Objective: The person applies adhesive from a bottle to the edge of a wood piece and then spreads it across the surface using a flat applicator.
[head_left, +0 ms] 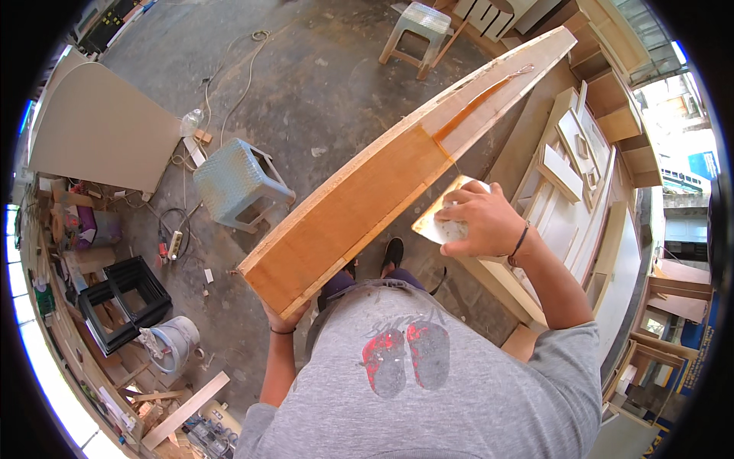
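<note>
A long wooden piece [344,206] slants across the middle, its near end low on the left and its far end tapering at upper right. Wet-looking amber glue coats the near part of its face, and a streak of it [478,99] runs on toward the pale far part. At the near end my left hand [287,312] grips the edge from below, its fingers mostly hidden. Beside the piece's right edge, apart from it, my right hand [480,220] pinches a flat pale spreader [428,222] with amber smears. A thin strand seems to hang between glue and spreader.
A metal-topped stool [238,182] stands to the left, another stool [419,30] at the far side. White panels and frames [562,172] lie stacked on the right. A bucket [174,342], a black frame [125,301] and cables [246,84] occupy the floor at left.
</note>
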Motion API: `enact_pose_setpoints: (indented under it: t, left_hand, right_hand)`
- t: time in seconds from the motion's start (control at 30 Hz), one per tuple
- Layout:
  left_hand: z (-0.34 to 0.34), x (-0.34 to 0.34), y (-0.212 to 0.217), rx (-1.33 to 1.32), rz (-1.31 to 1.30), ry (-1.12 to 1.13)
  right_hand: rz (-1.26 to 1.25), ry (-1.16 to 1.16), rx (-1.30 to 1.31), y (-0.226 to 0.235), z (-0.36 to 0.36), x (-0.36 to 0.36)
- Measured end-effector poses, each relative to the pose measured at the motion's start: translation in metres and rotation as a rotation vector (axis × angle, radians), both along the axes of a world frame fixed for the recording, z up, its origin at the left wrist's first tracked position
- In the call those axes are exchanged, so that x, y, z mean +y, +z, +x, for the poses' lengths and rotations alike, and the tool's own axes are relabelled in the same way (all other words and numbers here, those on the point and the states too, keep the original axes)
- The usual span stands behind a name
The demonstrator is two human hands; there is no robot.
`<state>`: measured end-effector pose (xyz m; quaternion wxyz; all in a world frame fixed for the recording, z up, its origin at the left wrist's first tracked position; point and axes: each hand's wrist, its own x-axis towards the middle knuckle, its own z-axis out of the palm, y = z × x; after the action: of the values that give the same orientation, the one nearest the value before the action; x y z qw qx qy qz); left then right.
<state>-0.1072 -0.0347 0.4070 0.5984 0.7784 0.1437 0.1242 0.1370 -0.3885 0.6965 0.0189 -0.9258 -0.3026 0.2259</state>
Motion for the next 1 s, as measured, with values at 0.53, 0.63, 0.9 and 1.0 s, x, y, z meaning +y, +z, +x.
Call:
enact_pose_setpoints:
  t: [0.53,0.63,0.9,1.0]
  left_hand:
    - [0.023,-0.065,0.052,-0.040,0.109,0.416]
    - [0.023,-0.065,0.058,-0.006,0.143,0.412]
    - [0.022,-0.065,0.044,-0.018,0.100,0.404]
    - [0.025,-0.067,0.052,-0.040,0.120,0.430]
  right_hand:
    - [0.329,-0.019,-0.385,-0.070,0.098,-0.012]
    - [0.271,-0.030,-0.340,-0.058,0.087,-0.012]
    - [0.254,-0.045,-0.240,-0.035,0.100,-0.002]
    - [0.149,-0.040,-0.247,-0.034,0.102,0.006]
